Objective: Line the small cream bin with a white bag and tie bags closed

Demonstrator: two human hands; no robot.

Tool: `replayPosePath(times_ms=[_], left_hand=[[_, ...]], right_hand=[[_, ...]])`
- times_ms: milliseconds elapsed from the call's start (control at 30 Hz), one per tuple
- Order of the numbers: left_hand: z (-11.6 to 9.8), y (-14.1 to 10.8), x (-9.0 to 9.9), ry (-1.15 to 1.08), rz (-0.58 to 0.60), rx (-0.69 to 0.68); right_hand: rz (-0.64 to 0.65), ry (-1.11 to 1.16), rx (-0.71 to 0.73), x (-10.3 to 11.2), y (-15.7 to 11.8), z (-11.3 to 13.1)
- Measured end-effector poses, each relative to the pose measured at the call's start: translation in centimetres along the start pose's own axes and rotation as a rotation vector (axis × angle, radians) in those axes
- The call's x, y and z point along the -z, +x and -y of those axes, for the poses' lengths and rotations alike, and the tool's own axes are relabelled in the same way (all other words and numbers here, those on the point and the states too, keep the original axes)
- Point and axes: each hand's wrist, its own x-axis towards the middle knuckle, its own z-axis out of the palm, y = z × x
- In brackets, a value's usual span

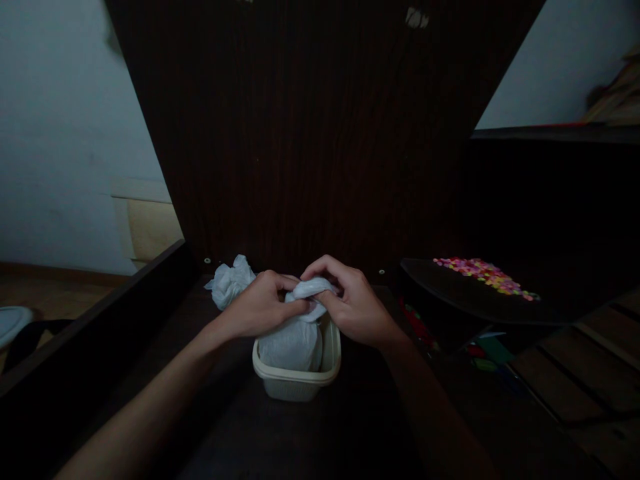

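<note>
A white plastic bag (291,347) sits bulging inside a cream-coloured plastic basket (296,377) on the dark wooden surface. Its twisted top rises above the rim, and both my hands grip it there. My left hand (261,305) is closed on the left side of the twist, thumb stretched toward the middle. On the right side, my right hand (353,303) curls its fingers around the same twisted part, thumb tucked in. What the bag contains is hidden. A second, crumpled white plastic bag (231,281) lies just beyond my left wrist.
A tall dark wooden panel (320,147) stands behind the basket. To the left runs a low dark board (100,313). At right, a black curved shelf (450,287) carries a strip of small pink and yellow pieces (487,275). Below it lie green and red items (493,350).
</note>
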Motion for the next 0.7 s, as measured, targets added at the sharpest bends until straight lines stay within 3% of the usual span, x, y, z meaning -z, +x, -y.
replayPosePath(times_ms=[333,533,700], left_hand=[[0.0,0.0,0.4,-0.154,-0.171,-0.041],[0.2,0.2,-0.5,0.063,-0.235,-0.094],[0.3,0.2,-1.0,0.094,-0.237,-0.034]], right_hand=[[0.044,0.042,-0.025,-0.2,-0.3,-0.3],[0.031,0.068,-0.016,-0.3,-0.3,-0.1],[-0.032,-0.003,-0.016,-0.6,-0.4,0.8]])
